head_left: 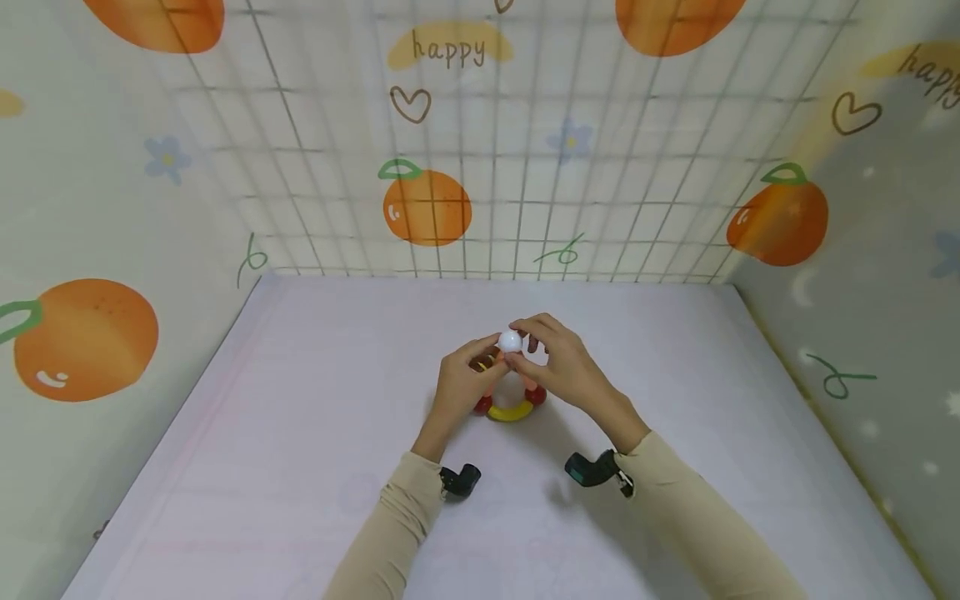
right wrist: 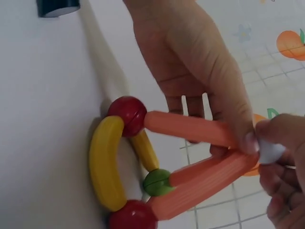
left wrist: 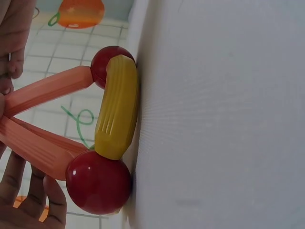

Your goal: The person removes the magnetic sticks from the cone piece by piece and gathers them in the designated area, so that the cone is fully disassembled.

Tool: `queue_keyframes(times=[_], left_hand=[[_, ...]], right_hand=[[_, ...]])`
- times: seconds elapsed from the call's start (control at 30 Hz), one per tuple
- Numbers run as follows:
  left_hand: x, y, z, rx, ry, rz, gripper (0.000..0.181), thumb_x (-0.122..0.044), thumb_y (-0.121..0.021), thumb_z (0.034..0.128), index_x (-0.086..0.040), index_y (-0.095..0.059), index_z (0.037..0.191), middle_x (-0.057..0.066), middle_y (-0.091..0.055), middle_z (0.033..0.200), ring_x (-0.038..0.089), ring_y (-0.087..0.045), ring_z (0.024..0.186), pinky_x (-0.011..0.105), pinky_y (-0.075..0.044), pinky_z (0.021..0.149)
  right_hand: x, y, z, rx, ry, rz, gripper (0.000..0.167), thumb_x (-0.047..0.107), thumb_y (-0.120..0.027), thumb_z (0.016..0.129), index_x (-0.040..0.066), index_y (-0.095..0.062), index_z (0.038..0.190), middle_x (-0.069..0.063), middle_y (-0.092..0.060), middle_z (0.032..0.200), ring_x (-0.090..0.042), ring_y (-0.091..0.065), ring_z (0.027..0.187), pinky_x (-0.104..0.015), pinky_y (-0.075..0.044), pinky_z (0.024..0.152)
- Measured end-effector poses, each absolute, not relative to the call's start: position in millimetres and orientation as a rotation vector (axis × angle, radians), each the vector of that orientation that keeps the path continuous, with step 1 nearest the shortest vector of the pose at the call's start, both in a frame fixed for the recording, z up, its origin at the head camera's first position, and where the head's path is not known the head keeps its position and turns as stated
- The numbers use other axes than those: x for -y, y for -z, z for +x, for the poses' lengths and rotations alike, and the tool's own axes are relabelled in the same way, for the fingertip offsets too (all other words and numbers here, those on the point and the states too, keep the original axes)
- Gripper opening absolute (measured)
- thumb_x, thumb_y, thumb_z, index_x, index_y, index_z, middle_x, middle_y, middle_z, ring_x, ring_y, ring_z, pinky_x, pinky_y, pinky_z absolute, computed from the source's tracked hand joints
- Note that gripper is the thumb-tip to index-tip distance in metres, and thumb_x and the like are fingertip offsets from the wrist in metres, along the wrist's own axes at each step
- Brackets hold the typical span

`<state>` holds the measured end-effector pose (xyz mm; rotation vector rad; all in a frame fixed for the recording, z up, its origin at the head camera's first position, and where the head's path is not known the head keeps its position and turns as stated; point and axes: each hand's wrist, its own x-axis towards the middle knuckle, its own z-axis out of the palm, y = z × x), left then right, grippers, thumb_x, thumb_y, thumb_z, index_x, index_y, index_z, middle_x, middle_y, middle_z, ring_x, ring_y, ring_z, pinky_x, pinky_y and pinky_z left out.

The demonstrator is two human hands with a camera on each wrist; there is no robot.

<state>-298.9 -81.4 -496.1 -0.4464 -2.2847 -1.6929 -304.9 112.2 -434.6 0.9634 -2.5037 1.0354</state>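
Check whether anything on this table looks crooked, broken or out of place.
Nothing stands out: the orange rods converge near the white ball, a curved yellow rod sits between two red balls, and no damage shows.

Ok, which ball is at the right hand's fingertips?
The white ball, at the top, pinched by the right hand. The two red balls and the green ball sit lower, at the base.
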Motion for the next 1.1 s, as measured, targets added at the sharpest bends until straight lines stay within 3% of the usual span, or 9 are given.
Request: queue_keyframes(times=[0.13,0.37,0.67,0.73,0.9,1.1], left_hand=[[79.2,495.1,-297.9,2.24,1.718,-0.446,0.041,-0.021,-0.08,0.0875,-0.011,-0.071,0.126,0.001,-0.071,0.098,0.015,-0.065,0.086,0.03,-0.056,0.076],[75.7,496.1,-298.4,2.166,1.791,-0.442,0.041,-0.015,-0.081,0.0856,-0.007,-0.071,0.124,0.005,-0.072,0.1,0.016,-0.064,0.088,0.04,-0.057,0.081],[72.9,489.1,-293.0,2.183,1.796,-0.422,0.041,-0.008,-0.08,0.0855,-0.004,-0.069,0.125,0.014,-0.071,0.098,0.025,-0.064,0.088,0.048,-0.055,0.084],[72.5,484.5,-289.4,2.196,1.79,-0.414,0.04,-0.009,-0.08,0.0858,-0.004,-0.07,0.124,0.013,-0.071,0.096,0.023,-0.064,0.087,0.042,-0.055,0.083],[76.7,493.5,-294.9,2.227,1.769,-0.44,0.04,-0.026,-0.081,0.0863,-0.021,-0.073,0.125,-0.001,-0.069,0.096,0.013,-0.062,0.085,0.029,-0.053,0.079],[81.7,496.4,-296.9,2.246,1.763,-0.469,0.042,-0.032,-0.079,0.087,-0.026,-0.071,0.127,-0.005,-0.069,0.098,0.015,-0.061,0.087,0.03,-0.052,0.08]], right_hand=[[-109.2,427.0,-304.5,2.517,-1.055,0.987,0.041,0.023,-0.08,0.088,0.003,-0.067,0.121,-0.004,-0.06,0.106,-0.021,-0.056,0.084,-0.032,-0.05,0.069],[-108.8,420.9,-304.2,2.562,-1.137,0.971,0.034,0.017,-0.077,0.089,0.0,-0.069,0.117,-0.009,-0.064,0.106,-0.018,-0.06,0.086,-0.034,-0.054,0.075],[-112.3,427.9,-303.0,2.633,-1.325,0.726,0.035,0.027,-0.073,0.093,0.006,-0.07,0.121,-0.007,-0.066,0.111,-0.018,-0.066,0.092,-0.034,-0.056,0.08],[-115.4,426.2,-301.0,2.592,-1.345,0.675,0.035,0.027,-0.073,0.093,0.008,-0.07,0.122,-0.005,-0.066,0.11,-0.017,-0.065,0.091,-0.034,-0.055,0.078],[-132.0,416.8,-298.8,2.466,-1.252,0.634,0.04,0.018,-0.079,0.089,0.005,-0.065,0.124,-0.005,-0.065,0.104,-0.017,-0.063,0.085,-0.038,-0.054,0.076],[-160.4,417.7,-302.1,2.436,-1.097,0.603,0.039,0.016,-0.082,0.085,0.007,-0.066,0.12,-0.005,-0.065,0.1,-0.02,-0.062,0.082,-0.033,-0.048,0.072]])
